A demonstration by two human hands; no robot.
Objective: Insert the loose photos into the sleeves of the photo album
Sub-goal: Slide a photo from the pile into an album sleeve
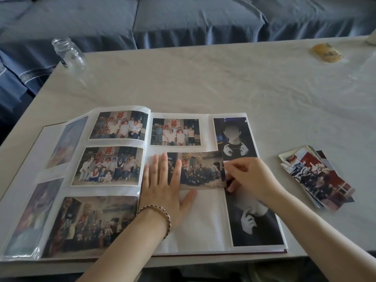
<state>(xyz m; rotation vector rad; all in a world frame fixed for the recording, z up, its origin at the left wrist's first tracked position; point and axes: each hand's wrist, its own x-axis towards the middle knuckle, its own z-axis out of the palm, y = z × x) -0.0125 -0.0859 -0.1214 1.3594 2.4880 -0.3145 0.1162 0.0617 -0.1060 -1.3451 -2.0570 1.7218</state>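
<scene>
Partway through the photo album (223,250)
Pressing flat with left hand (164,188), pinching a photo (203,171) with right hand (250,176); empty sleeve (203,220) below and loose stack (317,176) left

- 1 photo album (203,220)
- 8 sleeved photos (175,132)
- 1 half-inserted photo (201,171)
- 1 loose photo stack (317,176)
- 1 glass jar (69,53)
- 1 yellow packet (326,52)
- 2 hands: left hand (162,190), right hand (250,176)

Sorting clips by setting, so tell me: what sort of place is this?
Likely a home living room: a blue-covered sofa behind a cloth-covered table, with an open photo album and a glass jar on it.
</scene>
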